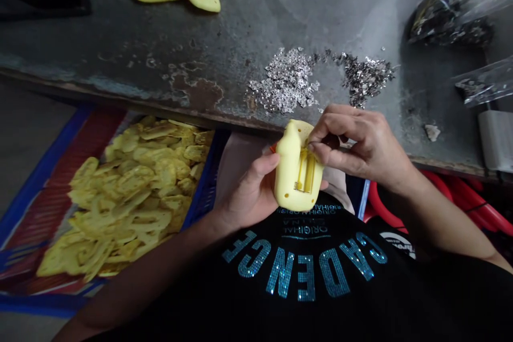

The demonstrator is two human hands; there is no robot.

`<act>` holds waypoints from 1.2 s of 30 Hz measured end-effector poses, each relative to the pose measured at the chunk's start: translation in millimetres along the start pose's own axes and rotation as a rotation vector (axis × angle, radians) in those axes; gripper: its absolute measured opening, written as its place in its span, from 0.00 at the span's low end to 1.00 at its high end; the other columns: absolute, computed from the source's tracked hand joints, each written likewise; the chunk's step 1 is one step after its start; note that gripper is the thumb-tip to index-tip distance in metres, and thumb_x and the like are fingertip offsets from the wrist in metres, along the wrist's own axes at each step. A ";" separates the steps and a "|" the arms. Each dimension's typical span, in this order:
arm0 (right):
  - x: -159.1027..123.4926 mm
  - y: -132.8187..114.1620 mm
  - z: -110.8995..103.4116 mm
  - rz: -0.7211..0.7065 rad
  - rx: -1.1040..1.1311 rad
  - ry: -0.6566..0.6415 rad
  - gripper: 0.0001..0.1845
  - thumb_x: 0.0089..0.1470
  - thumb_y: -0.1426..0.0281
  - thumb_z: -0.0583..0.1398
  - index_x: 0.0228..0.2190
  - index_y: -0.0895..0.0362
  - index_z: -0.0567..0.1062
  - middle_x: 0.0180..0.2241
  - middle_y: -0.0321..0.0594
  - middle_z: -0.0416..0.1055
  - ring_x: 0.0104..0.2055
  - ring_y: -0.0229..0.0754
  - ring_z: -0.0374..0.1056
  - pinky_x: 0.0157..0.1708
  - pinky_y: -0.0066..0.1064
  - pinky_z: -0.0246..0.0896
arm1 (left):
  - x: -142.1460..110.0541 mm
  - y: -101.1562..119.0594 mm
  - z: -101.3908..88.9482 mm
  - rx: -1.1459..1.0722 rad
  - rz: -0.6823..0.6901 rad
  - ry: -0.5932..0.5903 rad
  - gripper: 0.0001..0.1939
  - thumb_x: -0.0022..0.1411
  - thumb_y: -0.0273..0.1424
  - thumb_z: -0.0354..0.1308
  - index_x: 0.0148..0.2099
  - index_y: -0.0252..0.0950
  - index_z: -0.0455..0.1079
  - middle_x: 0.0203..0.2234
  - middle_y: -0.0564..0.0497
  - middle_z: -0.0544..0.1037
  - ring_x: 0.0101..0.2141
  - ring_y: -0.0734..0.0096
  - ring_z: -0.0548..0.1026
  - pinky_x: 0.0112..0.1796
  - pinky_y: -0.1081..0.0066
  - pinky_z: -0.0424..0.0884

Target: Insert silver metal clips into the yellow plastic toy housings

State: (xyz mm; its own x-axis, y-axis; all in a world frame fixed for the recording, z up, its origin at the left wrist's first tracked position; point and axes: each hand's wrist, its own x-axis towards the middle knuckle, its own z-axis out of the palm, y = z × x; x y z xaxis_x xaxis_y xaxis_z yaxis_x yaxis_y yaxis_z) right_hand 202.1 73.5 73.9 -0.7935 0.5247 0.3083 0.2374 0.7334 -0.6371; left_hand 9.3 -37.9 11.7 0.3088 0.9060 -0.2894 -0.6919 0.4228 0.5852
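Yellow plastic battery-compartment shell seems light, stiff; I'd hold its sides. Left fingers clasp nine o'clock; right fingers pinch at one, contents hidden.

Grey worktable (patchy and scuffed), dim grey floor

One pale-yellow plastic shell, rounded, with small holes, is resting slightly tilted in the left hand, its long rectangular recess facing the viewer uncovered.
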 end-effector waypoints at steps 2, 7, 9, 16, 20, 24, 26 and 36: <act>-1.6 -1.6 -1.0 -0.023 -0.057 0.000 0.09 0.71 0.68 0.62 0.35 0.56 0.78 0.32 0.35 0.74 0.32 0.35 0.68 0.32 0.29 0.61 | -0.9 -2.0 0.6 0.003 0.000 0.007 0.27 0.64 0.52 0.70 0.59 0.44 0.77 0.57 0.45 0.85 0.63 0.34 0.79 0.45 0.50 0.87; -6.7 -4.9 1.6 -0.009 -0.216 0.007 0.12 0.73 0.64 0.61 0.38 0.55 0.79 0.35 0.37 0.76 0.33 0.36 0.70 0.31 0.30 0.60 | -3.2 -9.2 -4.8 -0.006 0.018 0.064 0.25 0.67 0.48 0.69 0.61 0.46 0.78 0.58 0.47 0.84 0.63 0.39 0.80 0.54 0.48 0.84; -9.3 -5.9 5.3 0.003 -0.289 0.018 0.14 0.73 0.63 0.60 0.37 0.56 0.80 0.35 0.38 0.77 0.32 0.36 0.70 0.30 0.30 0.59 | -3.8 -11.3 -7.1 0.005 0.040 0.079 0.24 0.69 0.47 0.68 0.63 0.46 0.77 0.59 0.47 0.84 0.62 0.42 0.80 0.56 0.49 0.83; -19.1 -9.1 15.6 0.055 -0.352 0.108 0.16 0.75 0.62 0.60 0.36 0.55 0.82 0.34 0.39 0.78 0.32 0.37 0.73 0.30 0.31 0.63 | -3.6 -10.0 -2.9 0.014 0.032 0.125 0.26 0.69 0.46 0.68 0.65 0.46 0.77 0.52 0.46 0.86 0.57 0.42 0.83 0.38 0.60 0.86; -24.2 -5.3 11.3 0.043 -0.217 0.189 0.09 0.74 0.65 0.62 0.43 0.52 0.84 0.38 0.40 0.82 0.37 0.41 0.78 0.35 0.34 0.71 | -2.2 -6.4 0.1 -0.025 -0.042 0.054 0.26 0.68 0.50 0.66 0.62 0.45 0.78 0.50 0.45 0.86 0.52 0.39 0.86 0.27 0.65 0.82; -25.5 -2.9 8.6 0.026 -0.174 0.218 0.08 0.72 0.67 0.64 0.47 0.50 0.84 0.43 0.41 0.81 0.43 0.45 0.79 0.42 0.38 0.76 | -2.3 -5.9 -0.9 -0.033 -0.052 0.037 0.28 0.66 0.53 0.68 0.61 0.43 0.78 0.51 0.44 0.86 0.50 0.37 0.86 0.25 0.64 0.82; -25.5 -4.3 10.0 0.003 -0.179 0.197 0.07 0.72 0.67 0.64 0.47 0.49 0.84 0.45 0.42 0.81 0.46 0.46 0.78 0.45 0.41 0.77 | -3.5 -7.2 -2.2 -0.010 -0.021 0.064 0.29 0.66 0.51 0.68 0.64 0.45 0.76 0.52 0.44 0.86 0.51 0.38 0.86 0.26 0.64 0.83; -16.9 12.8 11.1 0.086 0.052 0.065 0.27 0.66 0.58 0.69 0.62 0.54 0.76 0.59 0.48 0.79 0.56 0.51 0.76 0.54 0.44 0.77 | -9.1 -8.9 1.6 0.091 0.117 0.130 0.23 0.68 0.45 0.71 0.62 0.47 0.79 0.58 0.48 0.85 0.58 0.46 0.84 0.51 0.55 0.86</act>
State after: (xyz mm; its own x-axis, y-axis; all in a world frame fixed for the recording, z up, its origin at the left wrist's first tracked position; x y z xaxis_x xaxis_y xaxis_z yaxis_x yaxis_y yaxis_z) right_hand 212.3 69.2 52.6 -0.7328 0.6132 0.2950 0.2728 0.6619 -0.6982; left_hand 13.7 -49.9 10.4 0.1386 0.9414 -0.3075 -0.6546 0.3201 0.6849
